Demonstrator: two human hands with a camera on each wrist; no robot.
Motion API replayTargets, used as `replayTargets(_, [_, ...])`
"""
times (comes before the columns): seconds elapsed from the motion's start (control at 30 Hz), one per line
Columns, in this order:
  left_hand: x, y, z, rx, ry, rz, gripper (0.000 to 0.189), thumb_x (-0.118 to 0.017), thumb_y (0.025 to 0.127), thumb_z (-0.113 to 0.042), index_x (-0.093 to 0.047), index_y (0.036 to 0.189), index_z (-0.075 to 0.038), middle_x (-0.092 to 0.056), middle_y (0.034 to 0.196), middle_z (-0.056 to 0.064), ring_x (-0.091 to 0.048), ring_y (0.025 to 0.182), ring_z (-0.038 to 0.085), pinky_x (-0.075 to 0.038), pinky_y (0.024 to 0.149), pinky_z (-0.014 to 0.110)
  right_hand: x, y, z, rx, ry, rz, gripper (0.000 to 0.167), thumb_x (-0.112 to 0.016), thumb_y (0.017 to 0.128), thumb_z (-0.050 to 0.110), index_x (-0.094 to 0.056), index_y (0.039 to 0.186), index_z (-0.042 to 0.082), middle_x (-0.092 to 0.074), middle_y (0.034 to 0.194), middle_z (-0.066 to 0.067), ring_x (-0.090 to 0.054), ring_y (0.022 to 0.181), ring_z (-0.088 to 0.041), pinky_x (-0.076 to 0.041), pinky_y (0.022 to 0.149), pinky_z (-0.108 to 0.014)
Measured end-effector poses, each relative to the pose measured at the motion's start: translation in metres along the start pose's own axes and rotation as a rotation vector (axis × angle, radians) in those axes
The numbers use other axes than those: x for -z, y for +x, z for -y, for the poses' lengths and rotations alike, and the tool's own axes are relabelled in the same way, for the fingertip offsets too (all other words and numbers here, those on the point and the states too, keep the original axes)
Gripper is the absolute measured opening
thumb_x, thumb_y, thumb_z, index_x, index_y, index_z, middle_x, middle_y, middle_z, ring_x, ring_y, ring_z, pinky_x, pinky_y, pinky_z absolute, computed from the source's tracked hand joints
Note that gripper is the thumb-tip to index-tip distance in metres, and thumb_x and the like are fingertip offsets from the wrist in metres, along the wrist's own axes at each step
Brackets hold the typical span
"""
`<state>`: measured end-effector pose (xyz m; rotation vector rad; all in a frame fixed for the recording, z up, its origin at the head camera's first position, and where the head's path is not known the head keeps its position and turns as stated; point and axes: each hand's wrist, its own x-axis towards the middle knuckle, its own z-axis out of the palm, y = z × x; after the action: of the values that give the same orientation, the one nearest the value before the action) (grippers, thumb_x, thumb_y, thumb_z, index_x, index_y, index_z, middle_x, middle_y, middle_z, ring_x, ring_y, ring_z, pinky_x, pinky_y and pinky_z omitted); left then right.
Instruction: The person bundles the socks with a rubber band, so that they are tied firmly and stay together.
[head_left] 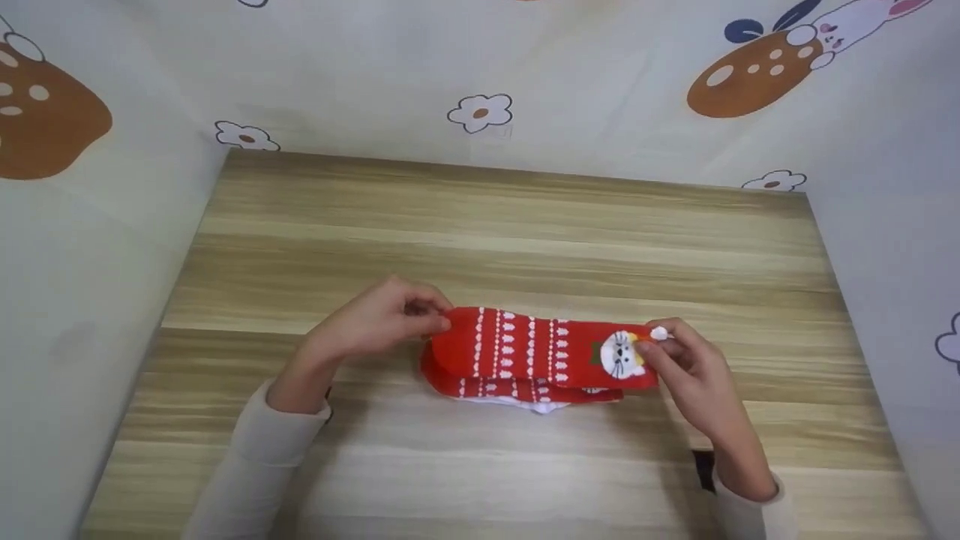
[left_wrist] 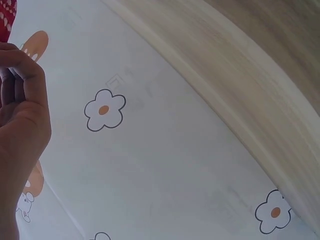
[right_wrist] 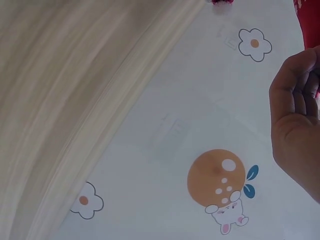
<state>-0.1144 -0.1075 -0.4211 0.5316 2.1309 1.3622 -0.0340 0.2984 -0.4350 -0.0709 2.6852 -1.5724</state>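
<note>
In the head view a red sock with rows of white hearts and trees, and a white cat face near its right end, is stretched level between my hands. My left hand pinches the rounded left end between thumb and fingers. At the other end, my right hand grips the edge beside the cat face. A second, matching red sock lies just beneath, largely covered, with some white showing along its lower edge. Each wrist view catches only part of a hand and a bit of red knit at the frame's edge.
Under the hands is a wood-grain table. Pale cloth walls printed with flowers, bunnies and orange shapes rise at its back and sides. A small dark patch shows by my right wrist.
</note>
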Motion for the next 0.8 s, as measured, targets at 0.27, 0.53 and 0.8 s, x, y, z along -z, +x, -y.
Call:
replayTargets(0.27, [0.003,0.003,0.001,-0.017,0.074,0.101,0.014,-0.072,0.095,-0.009,-0.078,0.107,-0.009,-0.077,0.094,0.005,-0.065,0.082,0.025,-0.057,0.077,0.033,0.002,0.0,0.003,-0.096,-0.038,0.113,0.019,-0.069,0.1,0.022,-0.065,0.115,0.011,-0.077,0.095,-0.003,-0.068,0.089,-0.014,-0.057,0.078,-0.022])
replayTargets(0.53, [0.005,0.004,0.005,0.002,0.12,0.174,0.011,-0.07,0.095,-0.008,-0.077,0.102,-0.011,-0.072,0.082,0.002,-0.06,0.072,0.016,-0.054,0.07,0.028,-0.001,0.003,-0.001,-0.146,-0.053,0.183,0.021,-0.07,0.1,0.022,-0.065,0.117,0.011,-0.075,0.102,-0.008,-0.069,0.089,-0.015,-0.058,0.077,-0.024])
replayTargets(0.8, [0.004,0.002,0.013,0.025,0.125,0.217,0.01,-0.069,0.095,-0.008,-0.076,0.099,-0.014,-0.071,0.08,0.005,-0.058,0.07,0.013,-0.052,0.068,0.028,-0.006,0.005,-0.005,-0.195,-0.066,0.251,0.027,-0.071,0.099,0.026,-0.063,0.121,0.012,-0.075,0.111,-0.008,-0.07,0.094,-0.019,-0.059,0.081,-0.023])
